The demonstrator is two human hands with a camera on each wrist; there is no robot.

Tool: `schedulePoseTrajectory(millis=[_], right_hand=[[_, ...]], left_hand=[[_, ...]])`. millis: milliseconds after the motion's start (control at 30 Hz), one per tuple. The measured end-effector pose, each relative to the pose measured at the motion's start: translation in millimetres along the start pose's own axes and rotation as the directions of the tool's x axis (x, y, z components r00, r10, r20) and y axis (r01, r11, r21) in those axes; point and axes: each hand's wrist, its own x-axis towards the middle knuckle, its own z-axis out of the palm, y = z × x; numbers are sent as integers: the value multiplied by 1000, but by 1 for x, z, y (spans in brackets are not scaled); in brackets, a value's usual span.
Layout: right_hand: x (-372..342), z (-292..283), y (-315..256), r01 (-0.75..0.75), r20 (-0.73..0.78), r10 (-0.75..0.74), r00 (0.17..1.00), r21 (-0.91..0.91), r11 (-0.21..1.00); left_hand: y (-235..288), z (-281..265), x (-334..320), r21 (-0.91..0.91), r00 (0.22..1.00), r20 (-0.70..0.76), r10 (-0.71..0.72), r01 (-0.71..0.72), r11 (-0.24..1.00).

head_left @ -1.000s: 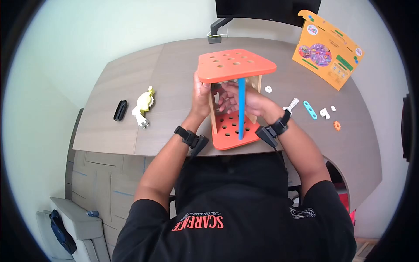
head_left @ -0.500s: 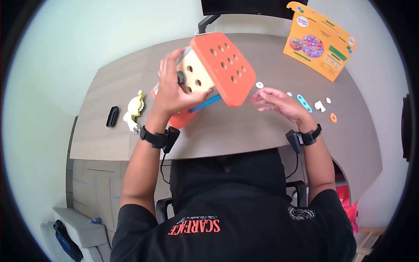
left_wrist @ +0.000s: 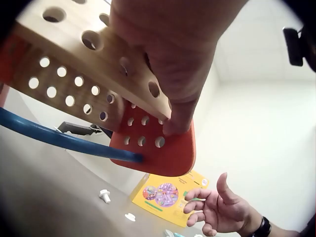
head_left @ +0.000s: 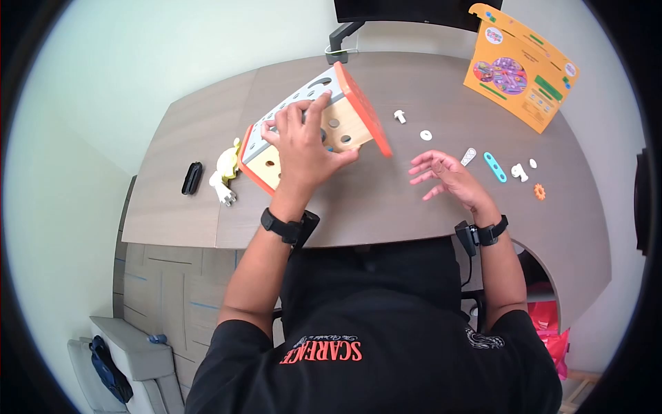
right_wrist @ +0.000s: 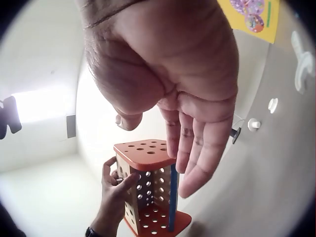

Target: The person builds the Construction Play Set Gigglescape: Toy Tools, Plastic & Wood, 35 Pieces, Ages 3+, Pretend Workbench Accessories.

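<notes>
My left hand (head_left: 301,148) grips a toy box with orange end panels (head_left: 364,110), thumb and fingers spread over its pale wooden side (head_left: 353,125). The box is held tilted, its grey perforated side facing the back left. A blue rod (left_wrist: 64,140) joins the two orange ends in the left wrist view. My right hand (head_left: 452,178) hovers to the right of the box with nothing in it, fingers loosely bent. Beyond the box lie a white bolt (head_left: 400,116) and a white ring (head_left: 425,135). A white spanner (head_left: 469,156) lies just past the right hand.
On the right of the table are a teal strip with holes (head_left: 495,168), small white pieces (head_left: 519,172) and an orange gear (head_left: 539,192). An orange-yellow carton (head_left: 517,76) stands behind. At left lie a yellow-and-white corded plug (head_left: 224,183) and a black case (head_left: 192,178).
The right hand has come out of the box and moved right. The left hand has tipped and turned the box leftward, its grey side now showing. The white bolt has come into view.
</notes>
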Motion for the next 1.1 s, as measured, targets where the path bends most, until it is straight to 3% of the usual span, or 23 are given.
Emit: schedulePoseTrajectory(millis=[100, 200, 300, 500, 700, 800, 1000, 1100], right_hand=[[8, 11, 9, 73, -103, -81, 991, -83, 994], [23, 16, 25, 285, -141, -390, 910, -472, 834], [25, 35, 11, 321, -157, -502, 851, -600, 733], [42, 45, 15, 405, -142, -642, 753, -670, 623], [46, 62, 24, 252, -321, -566, 759, -657, 710], [52, 62, 38, 311, -380, -550, 744, -531, 788], [50, 64, 42, 218, -405, -525, 749, -597, 772], [50, 61, 47, 250, -393, -549, 738, -597, 763]], left_hand=[[7, 3, -3, 55, 999, 48, 16, -19, 998], [13, 7, -6, 95, 996, 80, 37, -45, 994], [22, 11, -11, 117, 994, 99, 54, -66, 991], [36, 22, -20, 95, 986, 107, 126, -137, 986], [47, 29, -25, 87, 973, 156, 168, -182, 979], [47, 35, -25, 92, 970, 165, 179, -196, 976], [52, 33, -29, 89, 952, 245, 181, -208, 974], [51, 36, -30, 83, 947, 263, 183, -211, 974]])
